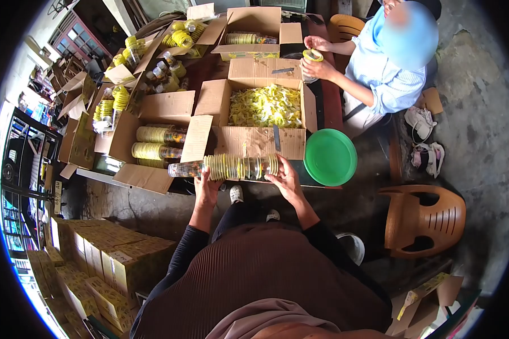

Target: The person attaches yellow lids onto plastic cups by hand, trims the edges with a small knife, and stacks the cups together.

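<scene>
A long stack of clear cups with yellow rims (232,168) lies level between my two hands, above the table's front edge. My left hand (207,189) holds it near its left part, fingers wrapped on it from below. My right hand (286,182) grips its right end. Just behind the stack is an open cardboard box of yellow and white pieces (266,106). To the left, an open box (124,138) holds more rows of yellow-rimmed cups (155,151).
A green basin (330,157) sits at the table's right front. Across the table, a person (373,73) holds a yellow-rimmed cup (313,56). An orange chair (426,220) is on the right. Stacked cartons (113,260) stand at lower left, a white bucket (352,247) at lower right.
</scene>
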The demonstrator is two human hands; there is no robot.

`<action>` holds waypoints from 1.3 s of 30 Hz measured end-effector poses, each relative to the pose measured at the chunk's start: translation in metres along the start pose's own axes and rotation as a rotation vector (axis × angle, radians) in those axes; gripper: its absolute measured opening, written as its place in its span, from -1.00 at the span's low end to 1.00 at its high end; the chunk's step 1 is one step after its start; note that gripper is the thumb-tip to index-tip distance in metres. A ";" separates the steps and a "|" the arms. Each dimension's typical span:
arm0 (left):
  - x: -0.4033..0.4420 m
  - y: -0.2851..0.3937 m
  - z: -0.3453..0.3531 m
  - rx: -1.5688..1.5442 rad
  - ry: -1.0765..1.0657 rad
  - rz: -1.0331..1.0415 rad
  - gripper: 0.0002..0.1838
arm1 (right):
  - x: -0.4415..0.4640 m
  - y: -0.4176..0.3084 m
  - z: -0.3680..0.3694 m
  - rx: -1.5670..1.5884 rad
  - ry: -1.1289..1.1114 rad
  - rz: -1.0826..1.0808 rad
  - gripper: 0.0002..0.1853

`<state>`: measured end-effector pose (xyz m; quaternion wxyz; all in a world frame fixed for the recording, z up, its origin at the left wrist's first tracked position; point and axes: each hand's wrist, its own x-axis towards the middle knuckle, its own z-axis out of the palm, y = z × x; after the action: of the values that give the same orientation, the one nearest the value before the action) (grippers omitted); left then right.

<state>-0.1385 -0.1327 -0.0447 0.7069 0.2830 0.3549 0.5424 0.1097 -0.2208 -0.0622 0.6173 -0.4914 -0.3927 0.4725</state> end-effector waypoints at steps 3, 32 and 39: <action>-0.003 0.003 0.005 -0.040 -0.075 -0.046 -0.42 | -0.001 -0.030 0.005 -0.112 -0.014 -0.083 -0.24; -0.006 0.067 0.146 -0.389 -0.172 0.082 -0.33 | -0.030 -0.116 0.067 -0.429 0.203 -0.948 -0.29; 0.003 0.074 0.142 -0.434 -0.180 0.002 -0.39 | -0.020 -0.137 0.066 -0.432 0.200 -0.880 -0.18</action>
<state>-0.0651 -0.1135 0.0957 0.7794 0.1721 0.1652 0.5793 0.0696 -0.2340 0.0851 0.6768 -0.4387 -0.5907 0.0254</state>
